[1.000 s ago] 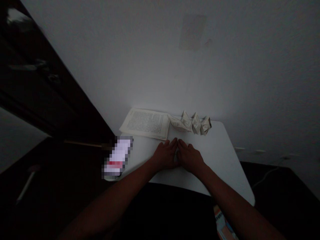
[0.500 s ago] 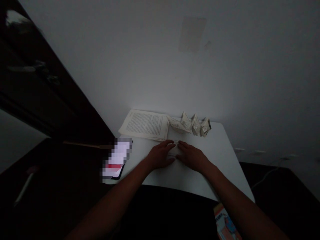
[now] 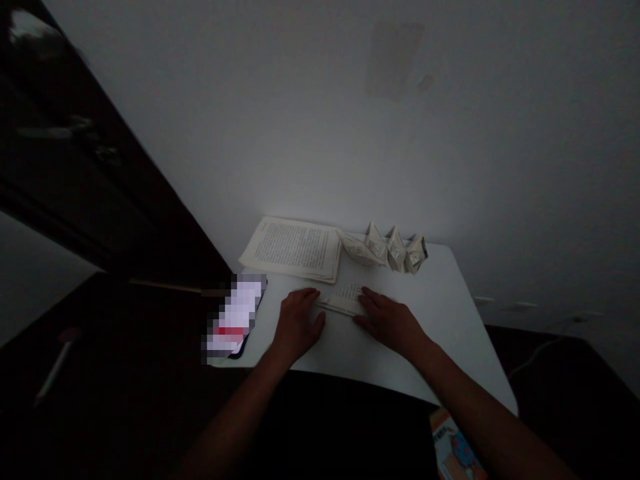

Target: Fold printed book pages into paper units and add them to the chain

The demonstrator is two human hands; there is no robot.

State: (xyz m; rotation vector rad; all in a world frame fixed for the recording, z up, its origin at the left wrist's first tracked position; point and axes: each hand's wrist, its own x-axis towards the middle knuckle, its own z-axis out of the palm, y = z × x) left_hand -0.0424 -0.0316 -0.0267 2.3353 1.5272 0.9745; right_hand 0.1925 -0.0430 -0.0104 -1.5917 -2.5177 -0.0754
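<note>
Left hand (image 3: 299, 321) shifted, folded paper (image 3: 345, 303) crosswise, peak (image 3: 350, 290) forward

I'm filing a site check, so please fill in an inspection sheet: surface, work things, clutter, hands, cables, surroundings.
Surface: white table, against the wall.
Work things: folded paper with print, between the hands.
Clutter and other items: stack of printed sheets, paper shapes along the back, phone at left.
Hands: left hand at the paper's left end, contact unclear; right hand over its right end.
Cables: faint cord right of the table.
Surroundings: dark door at left.
</note>
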